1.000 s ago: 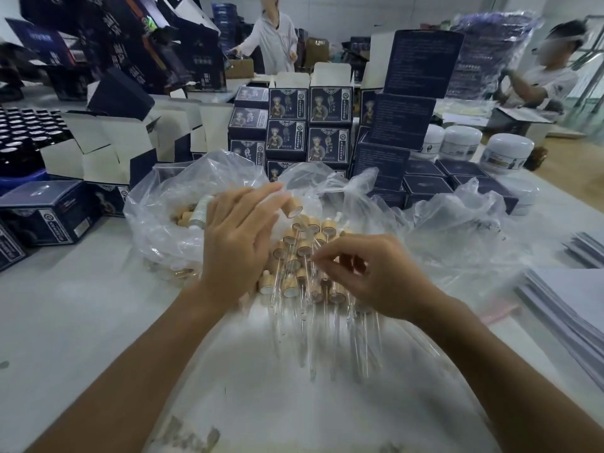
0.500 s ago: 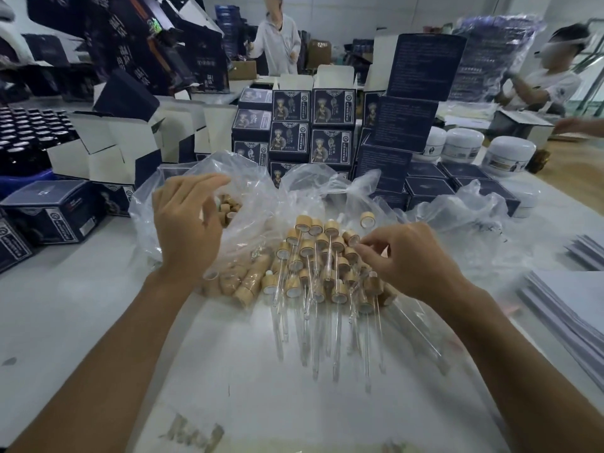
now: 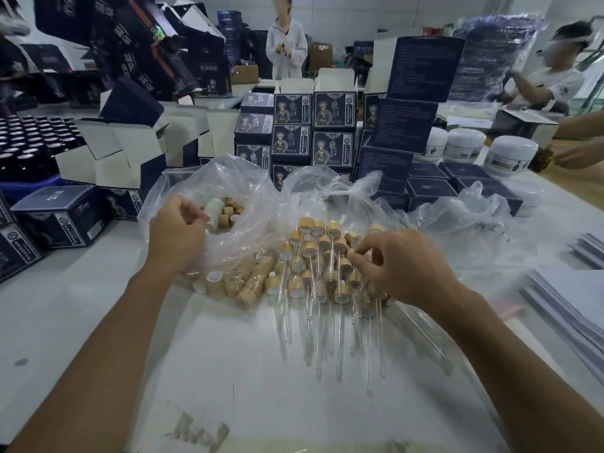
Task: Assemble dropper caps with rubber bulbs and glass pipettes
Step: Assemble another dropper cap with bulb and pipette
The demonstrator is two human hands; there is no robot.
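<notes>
A pile of assembled droppers (image 3: 322,253) with bamboo caps lies on clear plastic at the table's middle, their glass pipettes (image 3: 327,341) pointing toward me. Loose bamboo caps (image 3: 230,210) sit inside an open plastic bag (image 3: 228,178) to the left, and more caps (image 3: 243,284) lie under its front fold. My left hand (image 3: 176,232) reaches into the bag, its curled fingers closing on a pale bulb-topped cap (image 3: 212,209). My right hand (image 3: 403,266) hovers over the pile's right side, thumb and fingers pinching a dropper there.
Stacked navy boxes (image 3: 313,125) stand behind the bags and open cartons (image 3: 117,152) at the left. Dark bottles (image 3: 29,138) fill a tray at far left. White jars (image 3: 510,155) and paper stacks (image 3: 572,312) are on the right. Two people work behind; another person's hand (image 3: 578,156) reaches in at right.
My left hand moved from the dropper pile leftward into the bag of loose caps. My right hand shifted to the pile's right side, uncovering the droppers.
</notes>
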